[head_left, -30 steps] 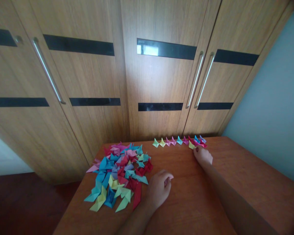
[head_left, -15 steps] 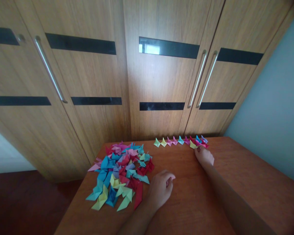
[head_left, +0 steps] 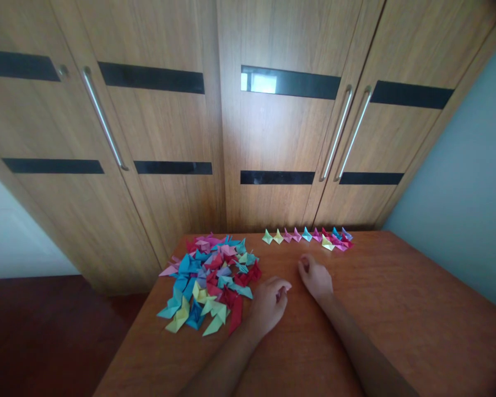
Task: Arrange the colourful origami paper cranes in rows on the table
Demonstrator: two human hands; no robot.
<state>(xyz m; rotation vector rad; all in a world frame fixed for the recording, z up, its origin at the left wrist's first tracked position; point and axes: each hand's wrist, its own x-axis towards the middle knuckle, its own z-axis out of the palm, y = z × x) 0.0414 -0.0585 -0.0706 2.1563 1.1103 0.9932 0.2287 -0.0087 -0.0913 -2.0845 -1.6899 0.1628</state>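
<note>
A heap of folded paper pieces (head_left: 215,278) in red, blue, green, yellow, pink and purple lies on the left of the wooden table (head_left: 380,309). Beside its right edge rests my left hand (head_left: 269,306), fingers curled in, nothing showing between them. To the right of it, my right hand (head_left: 316,280) is over the table, also with closed fingers and nothing visible in them. Along the back edge stands a row of small pointed paper pieces (head_left: 296,235). At the row's right end, a yellow piece (head_left: 327,242) sits in front, next to pink and red ones.
Directly behind the table rises a wooden wardrobe (head_left: 182,127) with black strips and long metal handles (head_left: 337,132). A pale wall (head_left: 458,187) borders the right side. Dark floor (head_left: 53,331) shows past the table's left edge.
My right hand has left the yellow paper piece at the row and come left and nearer to me. My left hand stays beside the heap. The view has shifted slightly.
</note>
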